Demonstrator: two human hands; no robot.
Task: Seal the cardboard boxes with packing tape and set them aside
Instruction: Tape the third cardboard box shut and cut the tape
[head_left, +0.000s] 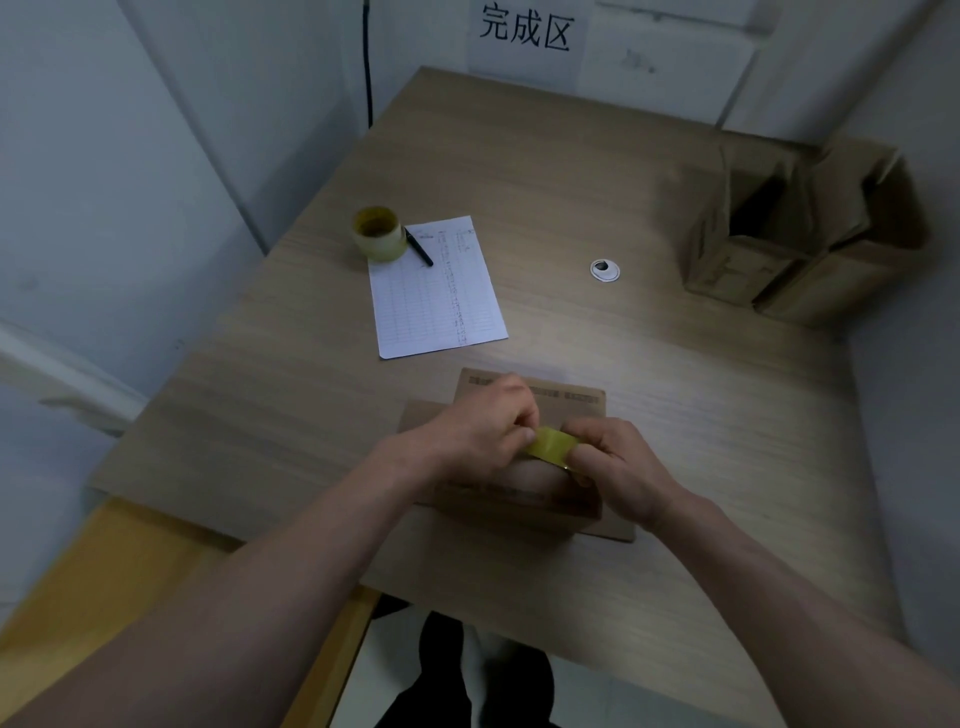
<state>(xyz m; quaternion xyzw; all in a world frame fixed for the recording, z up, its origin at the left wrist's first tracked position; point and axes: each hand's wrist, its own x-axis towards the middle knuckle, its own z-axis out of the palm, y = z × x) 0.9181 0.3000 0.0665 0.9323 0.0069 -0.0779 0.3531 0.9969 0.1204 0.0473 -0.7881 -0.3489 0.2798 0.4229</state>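
A small cardboard box (571, 400) lies on the wooden table (291, 395) near its front edge, partly hidden under both hands. Above the box my right hand (618, 467) grips a yellowish roll of packing tape (553, 446). My left hand (483, 426) pinches the tape's loose end at the left side of the roll. A second roll of tape (379, 232) stands at the table's far left.
A printed sheet of paper (441, 301) with a black pen (418, 248) lies beside the second roll. Open cardboard boxes (800, 234) stand at the far right corner. A round cable grommet (604, 270) sits mid-table. A paper sign (524, 31) hangs on the back wall.
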